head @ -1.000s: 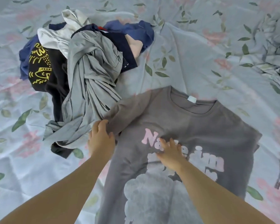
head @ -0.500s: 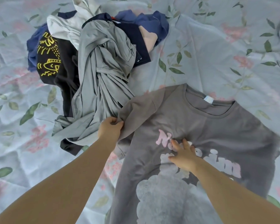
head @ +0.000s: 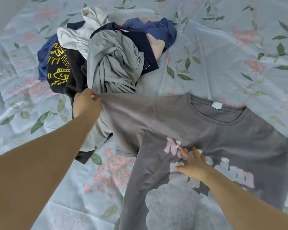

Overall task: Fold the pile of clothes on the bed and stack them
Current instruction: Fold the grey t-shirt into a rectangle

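Note:
A grey T-shirt (head: pixel 206 130) with pink lettering and a pale print lies face up on the bed, collar away from me. My left hand (head: pixel 86 105) pinches the end of its left sleeve and holds it stretched out to the left, over the edge of the pile. My right hand (head: pixel 192 165) presses flat on the chest print with fingers spread. The unfolded pile (head: pixel 106 55) sits beyond my left hand: a light grey garment on top, a black shirt with yellow print, white, navy and blue pieces.
The bed is covered by a pale blue sheet (head: pixel 231 55) with green leaves and pink flowers, wrinkled at the far right. Open sheet lies to the right of the pile and at the lower left under my left arm.
My left hand has gripped the sleeve and pulled it up and out to the left, straightening it. My right hand stays pressed on the chest print.

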